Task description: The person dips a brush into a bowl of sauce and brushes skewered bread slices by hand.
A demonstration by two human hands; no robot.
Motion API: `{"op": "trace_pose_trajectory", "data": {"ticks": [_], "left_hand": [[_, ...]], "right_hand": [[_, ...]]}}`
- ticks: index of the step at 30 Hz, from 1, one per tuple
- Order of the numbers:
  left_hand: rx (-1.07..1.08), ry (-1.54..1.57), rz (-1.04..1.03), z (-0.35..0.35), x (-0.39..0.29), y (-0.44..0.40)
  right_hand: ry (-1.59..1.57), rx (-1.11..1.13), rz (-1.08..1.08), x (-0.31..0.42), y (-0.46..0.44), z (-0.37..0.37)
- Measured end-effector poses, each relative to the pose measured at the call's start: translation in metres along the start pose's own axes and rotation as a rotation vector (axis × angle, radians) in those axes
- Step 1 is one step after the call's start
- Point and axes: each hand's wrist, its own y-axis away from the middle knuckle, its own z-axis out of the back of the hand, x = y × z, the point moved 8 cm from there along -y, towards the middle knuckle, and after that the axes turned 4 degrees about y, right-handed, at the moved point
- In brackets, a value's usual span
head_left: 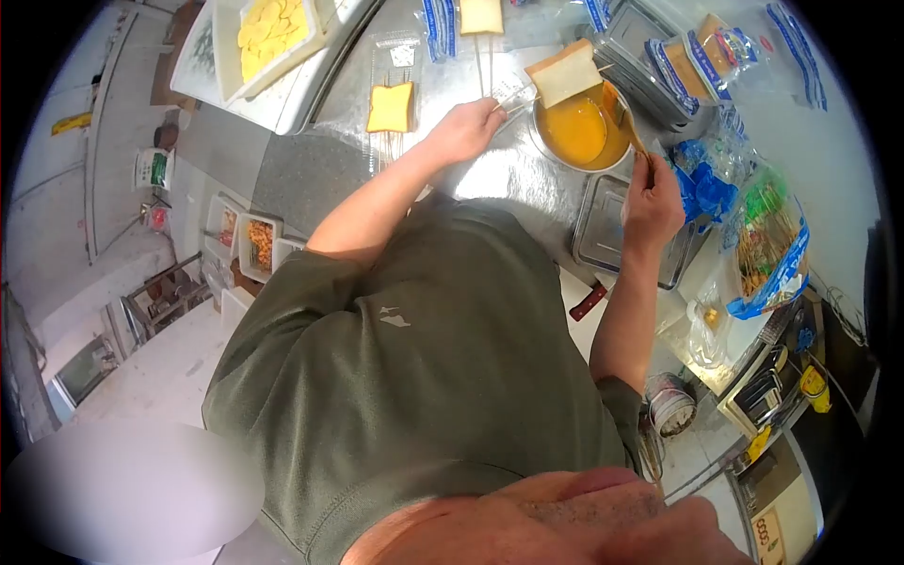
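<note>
My left hand point(466, 130) is closed around the ends of thin skewers, which carry a white bread slice point(563, 75) tilted over the bowl's far side. Orange-yellow liquid point(576, 130) fills much of the metal bowl point(538, 143). My right hand point(653, 202) grips the handle of a brush point(634, 135), whose orange-coated head is at the bowl's right side; its bristles are hard to make out. Left of my left hand, a skewered bread slice with a yellow coating point(390, 107) lies on clear plastic. Another skewered bread slice point(482, 17) lies at the far edge of view.
A white tub point(228, 58) of yellow slices stands far left. Right of the bowl are lidded metal trays point(640, 71), bagged bread point(711, 56) and a bag of skewers point(758, 245). A red-handled knife point(589, 302) lies near my right forearm, by a lidded container point(603, 235).
</note>
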Motion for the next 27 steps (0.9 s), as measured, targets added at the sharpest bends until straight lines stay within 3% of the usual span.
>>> {"op": "trace_pose_trajectory", "data": {"ticks": [5,9,12,15,18,21,24,27], "left_hand": [[0.093,-0.03,-0.055,-0.01,-0.013,0.004],[0.12,-0.019,-0.06,-0.011,-0.018,0.0],[0.1,-0.059,-0.083,-0.003,-0.01,-0.01],[0.074,-0.057,-0.096,0.007,0.0,-0.018],[0.027,-0.044,-0.115,0.014,0.006,-0.023],[0.04,-0.037,-0.094,0.016,0.006,-0.028],[0.023,-0.038,-0.108,0.02,0.001,-0.032],[0.004,-0.077,-0.163,0.023,-0.004,-0.039]], "right_hand": [[0.162,-0.01,0.196,0.013,0.0,-0.008],[0.225,0.161,0.348,0.03,0.021,-0.034],[0.163,0.174,0.306,0.03,0.026,-0.024],[0.06,0.27,0.072,-0.001,0.023,-0.031],[0.24,0.596,-0.061,-0.029,0.016,-0.077],[0.323,0.824,0.049,-0.031,0.018,-0.138],[0.2,0.942,0.094,-0.016,0.017,-0.162],[0.107,0.792,0.029,-0.021,0.007,-0.146]]}}
